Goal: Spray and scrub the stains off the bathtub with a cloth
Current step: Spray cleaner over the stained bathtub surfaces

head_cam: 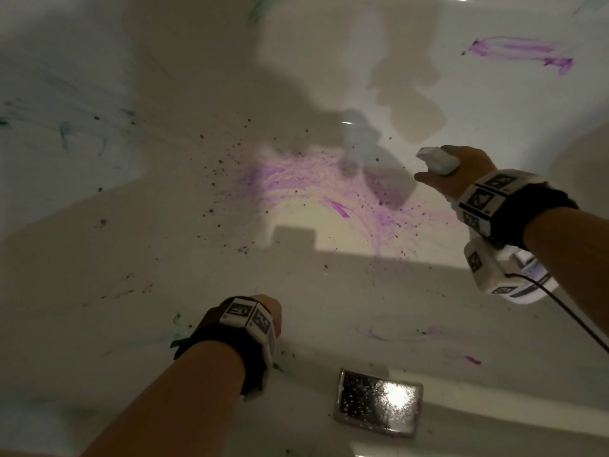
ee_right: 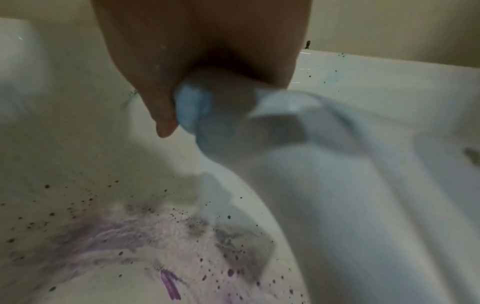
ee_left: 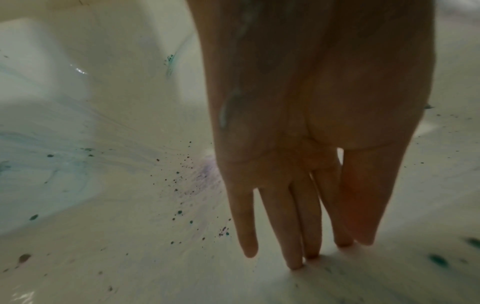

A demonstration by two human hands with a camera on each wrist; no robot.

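Right hand (head_cam: 461, 173) grips the spray bottle (head_cam: 438, 159) over the purple stain (head_cam: 296, 179). Left hand (ee_left: 311, 144), fingers straight, touches the bathtub (head_cam: 164, 245) floor.

The right hand (ee_right: 197, 61) grips a blurred pale-blue plastic spray bottle (ee_right: 324, 185) over the white glossy bathtub (ee_right: 389, 82); smeared purple stains (ee_right: 145, 242) with dark specks lie near left.
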